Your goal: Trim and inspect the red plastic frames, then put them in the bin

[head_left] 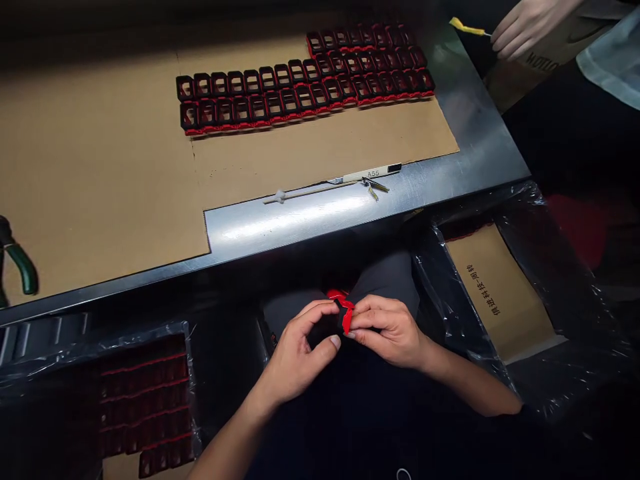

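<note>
Our forearms [230, 430] are reaching in on the near side of the worktop [310, 218], and over our lap [393, 273] we are holding the red-black part [345, 317]. Our right hand [395, 327] is pinching it, thumb and fingers clamped on its right side. Our left hand [295, 343] is curving open, its index fingertip seemingly touching the part, its thumb standing apart. The part is lying between them, rightward of the left hand; its visible length is running roughly toward the worktop's near edge, though fingers are hiding some. A dark gap is separating it from that edge, giving our hands room there. Along the edge, a knife [370, 175] and swab [310, 193] are lying; farther back on the worktop, rows [311, 92] are sitting on cardboard [100, 160]. Below the worktop's left side, a crate [191, 373] is bounding our space; below its right, a card [500, 300].
</note>
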Demonstrator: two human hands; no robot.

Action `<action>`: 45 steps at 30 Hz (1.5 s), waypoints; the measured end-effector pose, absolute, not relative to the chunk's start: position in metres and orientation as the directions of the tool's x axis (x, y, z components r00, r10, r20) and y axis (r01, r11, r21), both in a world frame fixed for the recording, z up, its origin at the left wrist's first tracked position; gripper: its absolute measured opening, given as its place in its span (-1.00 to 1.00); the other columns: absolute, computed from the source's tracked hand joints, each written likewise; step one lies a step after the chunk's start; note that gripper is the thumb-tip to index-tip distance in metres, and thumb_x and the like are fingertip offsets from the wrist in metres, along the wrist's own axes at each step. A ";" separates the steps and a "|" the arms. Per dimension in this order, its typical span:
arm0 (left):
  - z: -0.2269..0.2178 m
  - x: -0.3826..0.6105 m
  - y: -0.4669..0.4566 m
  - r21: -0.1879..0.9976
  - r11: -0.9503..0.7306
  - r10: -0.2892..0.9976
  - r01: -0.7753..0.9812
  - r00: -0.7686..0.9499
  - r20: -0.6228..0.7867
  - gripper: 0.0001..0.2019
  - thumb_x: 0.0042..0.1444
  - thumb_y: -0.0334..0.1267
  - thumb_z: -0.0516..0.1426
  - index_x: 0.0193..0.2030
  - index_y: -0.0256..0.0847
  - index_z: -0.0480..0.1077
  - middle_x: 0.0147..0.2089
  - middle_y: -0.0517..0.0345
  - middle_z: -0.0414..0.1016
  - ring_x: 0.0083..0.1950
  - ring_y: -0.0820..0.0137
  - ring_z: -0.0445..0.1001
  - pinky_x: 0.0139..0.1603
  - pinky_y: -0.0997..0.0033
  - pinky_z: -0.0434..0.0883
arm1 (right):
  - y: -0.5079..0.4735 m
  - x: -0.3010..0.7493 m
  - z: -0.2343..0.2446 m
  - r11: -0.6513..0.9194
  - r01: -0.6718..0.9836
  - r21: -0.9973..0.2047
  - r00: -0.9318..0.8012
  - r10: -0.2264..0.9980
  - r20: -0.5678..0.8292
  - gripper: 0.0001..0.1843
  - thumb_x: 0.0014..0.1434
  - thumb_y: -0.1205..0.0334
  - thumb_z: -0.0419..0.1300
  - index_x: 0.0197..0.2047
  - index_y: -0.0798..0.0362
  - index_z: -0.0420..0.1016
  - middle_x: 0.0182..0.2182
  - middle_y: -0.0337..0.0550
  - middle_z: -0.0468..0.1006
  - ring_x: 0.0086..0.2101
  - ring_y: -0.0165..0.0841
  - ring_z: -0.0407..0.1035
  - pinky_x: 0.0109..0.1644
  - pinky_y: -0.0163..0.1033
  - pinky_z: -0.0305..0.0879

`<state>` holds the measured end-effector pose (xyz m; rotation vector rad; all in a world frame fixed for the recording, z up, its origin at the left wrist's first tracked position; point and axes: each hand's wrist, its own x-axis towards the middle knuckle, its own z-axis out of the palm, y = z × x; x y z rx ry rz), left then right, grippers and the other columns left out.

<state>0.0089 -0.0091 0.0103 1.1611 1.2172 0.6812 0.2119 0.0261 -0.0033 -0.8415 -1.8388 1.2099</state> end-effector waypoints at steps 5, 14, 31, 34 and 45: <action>0.005 0.014 -0.011 0.941 0.314 0.921 0.127 0.198 -0.334 -0.72 0.10 -0.11 0.26 -0.09 -0.16 0.46 0.10 -0.08 0.52 0.15 0.07 0.49 0.24 -0.03 0.36 | 0.027 0.213 -0.006 0.487 0.201 -0.850 -0.543 0.778 0.317 -0.89 0.26 0.36 0.27 -0.19 0.04 0.64 -0.30 -0.10 0.64 -0.31 -0.35 0.54 -0.19 -0.25 0.50; -0.008 0.021 -0.024 0.996 0.057 0.997 0.066 0.046 -0.060 -0.43 0.08 -0.31 0.32 0.20 -0.02 0.24 0.30 -0.04 0.39 0.31 0.20 0.41 0.32 0.08 0.38 | 0.027 0.211 -0.002 0.413 0.216 -0.885 -0.429 0.854 0.294 -0.81 0.17 0.41 0.29 -0.15 0.01 0.60 -0.17 -0.05 0.63 -0.18 -0.27 0.54 -0.08 -0.12 0.50; -0.028 0.021 -0.021 0.746 -0.519 0.853 0.417 0.196 0.484 -0.04 0.08 -0.57 0.22 0.52 -0.23 -0.24 0.31 -0.33 0.33 0.33 0.10 0.38 0.20 -0.06 0.49 | 0.022 0.212 0.008 -0.033 0.108 -0.994 -0.434 0.898 -0.077 -0.58 0.04 0.26 0.42 0.00 0.05 0.52 -0.25 -0.14 0.63 -0.33 -0.37 0.53 -0.25 -0.29 0.53; -0.027 0.021 -0.016 0.616 -0.615 0.780 0.492 0.264 0.567 0.01 0.05 -0.62 0.21 0.52 -0.21 -0.29 0.28 -0.28 0.37 0.33 0.12 0.37 0.17 -0.06 0.52 | 0.020 0.210 0.005 0.046 0.161 -0.986 -0.418 0.908 -0.026 -0.60 0.00 0.22 0.46 -0.07 0.03 0.53 -0.28 -0.17 0.64 -0.35 -0.37 0.54 -0.22 -0.28 0.54; -0.027 0.022 -0.023 0.794 -0.529 0.848 0.300 0.174 0.500 0.13 0.07 -0.37 0.31 0.51 0.01 -0.46 0.41 -0.23 0.22 0.25 0.18 0.47 0.09 0.09 0.58 | 0.024 0.212 -0.017 -0.711 -0.289 -0.641 -0.650 0.638 -0.414 -0.60 0.00 0.18 0.47 -0.09 0.11 0.58 -0.32 -0.19 0.65 -0.41 -0.44 0.57 -0.31 -0.37 0.53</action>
